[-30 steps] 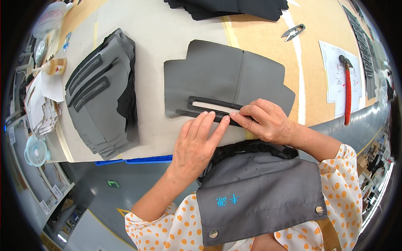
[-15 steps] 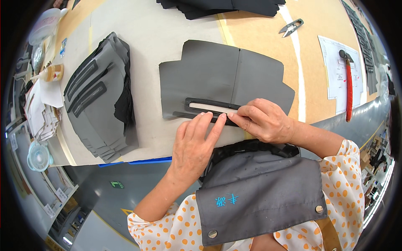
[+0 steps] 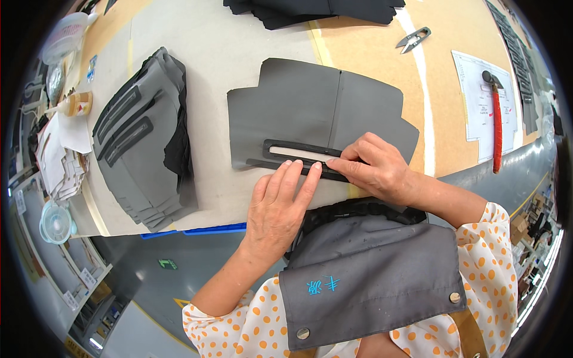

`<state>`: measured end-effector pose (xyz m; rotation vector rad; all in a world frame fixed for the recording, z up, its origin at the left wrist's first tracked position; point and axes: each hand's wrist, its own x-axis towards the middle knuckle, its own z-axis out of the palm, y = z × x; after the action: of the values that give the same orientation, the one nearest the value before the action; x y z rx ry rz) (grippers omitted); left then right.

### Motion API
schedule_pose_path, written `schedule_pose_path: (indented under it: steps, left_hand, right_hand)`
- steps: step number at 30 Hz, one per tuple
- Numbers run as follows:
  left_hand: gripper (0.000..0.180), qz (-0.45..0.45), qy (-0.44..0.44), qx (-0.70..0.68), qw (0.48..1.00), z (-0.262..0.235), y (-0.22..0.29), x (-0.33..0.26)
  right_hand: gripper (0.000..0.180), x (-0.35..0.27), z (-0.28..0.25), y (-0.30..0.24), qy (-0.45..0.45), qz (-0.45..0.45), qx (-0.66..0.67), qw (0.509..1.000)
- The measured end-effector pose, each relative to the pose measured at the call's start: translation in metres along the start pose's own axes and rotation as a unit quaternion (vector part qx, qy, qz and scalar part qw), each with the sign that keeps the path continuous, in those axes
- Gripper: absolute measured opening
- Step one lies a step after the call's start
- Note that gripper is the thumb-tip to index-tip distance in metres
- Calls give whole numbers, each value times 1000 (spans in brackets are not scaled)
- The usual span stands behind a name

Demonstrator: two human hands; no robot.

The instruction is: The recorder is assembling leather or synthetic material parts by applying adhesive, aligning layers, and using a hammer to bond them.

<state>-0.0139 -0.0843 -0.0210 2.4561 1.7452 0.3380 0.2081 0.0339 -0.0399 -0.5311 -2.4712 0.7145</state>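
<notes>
A grey fabric panel [image 3: 304, 101] with stepped corners and a seam line lies flat on the table. Near its front edge is a long slot, through which a pale surface shows, framed by black strips [image 3: 292, 145]. The fingertips of my left hand [image 3: 277, 203], stretched out, press on the front strip. Beside them my right hand [image 3: 379, 170] has its fingers curled and its thumb extended, closed at the strip by the slot's right part. My right hand hides that end of the slot.
A stack of similar grey panels [image 3: 137, 161] lies to the left, near a glue bottle [image 3: 77, 104] and paper pieces [image 3: 57, 161]. Black fabric [image 3: 310, 12] lies at the back. Thread snips [image 3: 413, 40] and a red-handled hammer [image 3: 496, 122] on a paper sheet [image 3: 474, 89] are to the right.
My right fingers have shifted slightly, with the thumb straighter along the strip. My left hand stays pressed in nearly the same place, and the panel has hardly moved.
</notes>
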Motion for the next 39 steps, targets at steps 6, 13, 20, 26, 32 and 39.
schedule_pose_path:
  steps: [6,13,20,26,32,39]
  left_hand:
    - [58,-1,2,0,1000,2,0,-1]
    - [63,-33,-14,-31,999,0,3,-1]
    - [68,-33,-19,-31,999,0,3,-1]
    - [59,11,-15,12,1000,-1,-2,1]
    - [57,15,-20,8,1000,-3,-2,3]
    - [58,-11,-27,-23,999,-3,-1,2]
  right_hand:
    - [48,-1,-3,3,-16,-58,-37,998]
    - [50,-3,-2,2,-26,-99,-86,991]
    - [51,-2,-2,2,-29,-111,-84,990]
    - [49,-3,-1,3,-21,-115,-82,990]
    - [46,-6,0,6,-6,-107,-58,993]
    - [42,-5,0,5,-3,-130,-89,988]
